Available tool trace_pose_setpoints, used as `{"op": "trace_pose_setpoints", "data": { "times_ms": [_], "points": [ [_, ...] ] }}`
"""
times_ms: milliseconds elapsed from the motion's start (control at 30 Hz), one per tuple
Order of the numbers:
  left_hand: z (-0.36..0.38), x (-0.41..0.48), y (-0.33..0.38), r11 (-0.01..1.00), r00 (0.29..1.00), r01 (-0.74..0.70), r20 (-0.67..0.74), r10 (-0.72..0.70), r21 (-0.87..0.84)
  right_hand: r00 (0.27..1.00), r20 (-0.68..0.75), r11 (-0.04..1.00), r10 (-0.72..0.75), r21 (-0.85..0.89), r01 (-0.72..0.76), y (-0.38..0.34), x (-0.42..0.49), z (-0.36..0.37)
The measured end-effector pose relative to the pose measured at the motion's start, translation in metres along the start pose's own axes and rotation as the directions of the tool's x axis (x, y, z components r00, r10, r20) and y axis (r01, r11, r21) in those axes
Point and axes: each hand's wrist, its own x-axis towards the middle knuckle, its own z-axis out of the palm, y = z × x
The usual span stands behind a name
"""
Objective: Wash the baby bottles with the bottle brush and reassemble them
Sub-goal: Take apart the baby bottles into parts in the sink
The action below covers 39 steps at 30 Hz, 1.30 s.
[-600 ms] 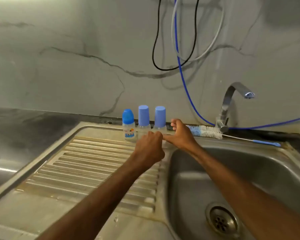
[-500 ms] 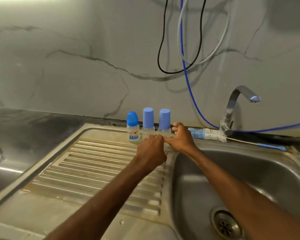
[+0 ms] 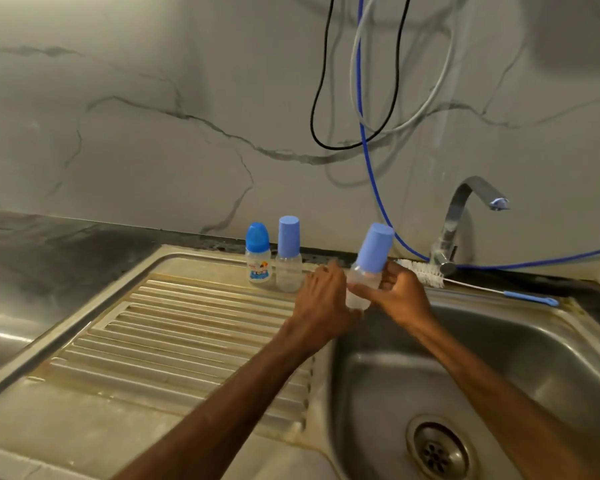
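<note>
A clear baby bottle with a tall light-blue cap [image 3: 373, 251] is lifted and tilted to the right above the sink's edge. My right hand [image 3: 397, 297] grips its clear body from the right. My left hand [image 3: 321, 299] is against the bottle's left side, fingers curved around its lower part. Two more bottles stand on the drainboard's back edge: one with a rounded darker-blue cap and a printed label [image 3: 257, 252], and one with a light-blue cap [image 3: 289, 254]. The bottle brush [image 3: 426, 273], white bristles and blue-tipped wire handle, lies on the ledge behind the basin.
The steel sink basin [image 3: 499, 358] with its drain [image 3: 437, 452] lies at the right, the ribbed drainboard [image 3: 174, 341] at the left. A chrome tap [image 3: 461, 216] stands behind the basin. Blue, black and grey cables [image 3: 371, 168] hang down the marble wall.
The rightmost bottle has left the row on the drainboard: both hands have lifted it and tilted it to the right over the sink's edge. The camera view has shifted slightly.
</note>
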Motion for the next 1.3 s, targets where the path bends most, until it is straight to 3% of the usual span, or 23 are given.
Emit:
{"op": "trace_pose_setpoints", "data": {
  "times_ms": [100,200,300,400,500,667,867,933,1067,1167,1300],
  "points": [
    [0.030,0.010,0.032,0.973,0.996,-0.083,-0.029,0.078,-0.217,0.996,0.014,0.992,0.089,0.091,-0.090,0.010,-0.023,-0.045],
    [0.070,0.018,0.055,0.948,0.994,-0.109,-0.049,0.099,-0.297,0.990,0.039,0.979,0.139,0.145,-0.143,0.023,-0.040,-0.081],
    [0.086,0.018,0.069,0.950,0.986,-0.147,0.035,0.163,-0.275,0.985,0.058,0.962,0.160,0.215,-0.169,0.039,-0.049,-0.108],
    [0.100,0.016,0.060,0.958,0.971,-0.185,0.106,0.212,-0.220,0.985,-0.026,0.921,0.171,0.359,-0.150,0.048,-0.052,-0.119],
    [0.113,0.012,0.054,0.967,0.975,-0.160,0.120,0.186,-0.197,0.982,-0.080,0.909,0.168,0.397,-0.124,0.057,-0.049,-0.116],
    [0.116,0.008,0.057,0.979,0.982,-0.168,0.073,0.177,-0.114,0.991,-0.018,0.931,0.135,0.344,-0.121,0.061,-0.050,-0.116],
    [0.116,0.016,0.047,0.911,0.948,-0.169,0.191,0.255,-0.377,0.990,0.053,0.937,0.129,0.320,-0.139,0.069,-0.048,-0.131],
    [0.118,0.017,0.042,0.872,0.937,-0.171,0.198,0.287,-0.459,0.982,0.096,0.907,0.161,0.378,-0.186,0.071,-0.047,-0.134],
    [0.122,0.017,0.043,0.766,0.934,-0.036,0.252,0.255,-0.642,0.968,0.124,0.780,0.219,0.573,-0.250,0.066,-0.048,-0.144],
    [0.130,0.015,0.043,0.740,0.937,0.005,0.262,0.232,-0.672,0.961,0.129,0.768,0.245,0.579,-0.274,0.069,-0.048,-0.145],
    [0.135,0.012,0.038,0.777,0.947,0.003,0.252,0.200,-0.629,0.962,0.069,0.744,0.264,0.620,-0.248,0.072,-0.048,-0.151]
  ]
}}
